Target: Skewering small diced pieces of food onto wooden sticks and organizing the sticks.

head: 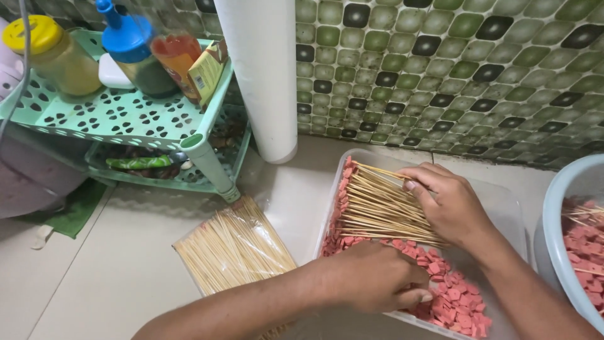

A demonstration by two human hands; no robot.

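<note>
A clear plastic tray on the counter holds small pink sausage pieces and a layer of thin wooden skewers. My right hand rests flat on the skewers' right ends, fingers together over the sticks. My left hand reaches across from the lower left, fingers curled down into the pink pieces at the tray's front; what the fingertips pinch is hidden. A clear bag of unused skewers lies left of the tray.
A pale blue basin with skewered pink pieces stands at the right edge. A mint green shelf rack with bottles and jars stands back left, a white pipe beside it. Green tiled wall behind.
</note>
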